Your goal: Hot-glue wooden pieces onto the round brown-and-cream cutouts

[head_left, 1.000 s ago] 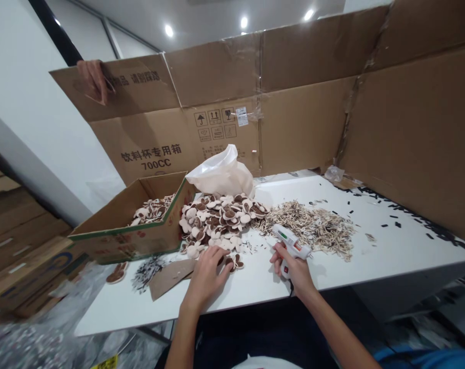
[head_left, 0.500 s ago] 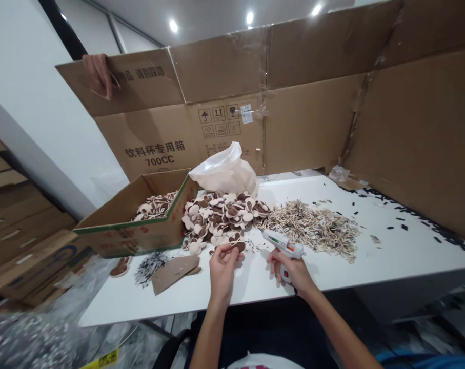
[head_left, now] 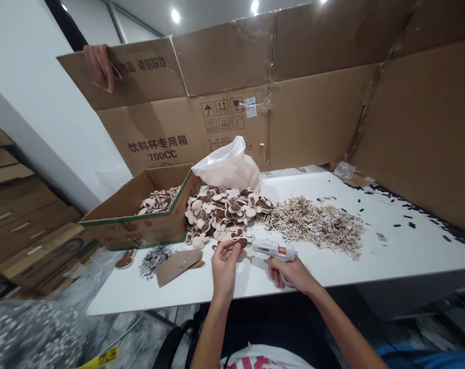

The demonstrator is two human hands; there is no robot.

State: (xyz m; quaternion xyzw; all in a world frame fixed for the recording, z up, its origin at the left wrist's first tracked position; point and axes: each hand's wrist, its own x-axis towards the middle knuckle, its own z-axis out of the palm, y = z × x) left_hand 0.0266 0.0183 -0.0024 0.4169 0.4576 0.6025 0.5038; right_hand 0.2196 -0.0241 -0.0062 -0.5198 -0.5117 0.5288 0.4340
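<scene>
Between thumb and fingers, my left hand (head_left: 224,261) pinches a brown felt piece (head_left: 240,242) with a pale cord loop on it. My right hand (head_left: 288,271) is wrapped round the handle of a white glue gun (head_left: 273,249). The gun points left, its nozzle tip right by the felt piece; whether they touch I cannot tell. Just behind my left hand lies a heap of brown and cream felt pieces (head_left: 224,210). Right of it spreads a pile of beige cord loops (head_left: 317,223).
An open cardboard box (head_left: 140,230) with more felt pieces stands left. A white plastic bag (head_left: 232,166) sits behind the heap. Cardboard walls (head_left: 312,118) enclose the table's back and right. Dark scraps (head_left: 155,259) and cardboard pieces (head_left: 178,266) lie front left. Another person's hand (head_left: 100,66) hangs over the cardboard.
My right hand has swung the glue gun left and levelled it, bringing the nozzle to the felt piece. My left hand keeps its pinch. The view has shifted slightly.
</scene>
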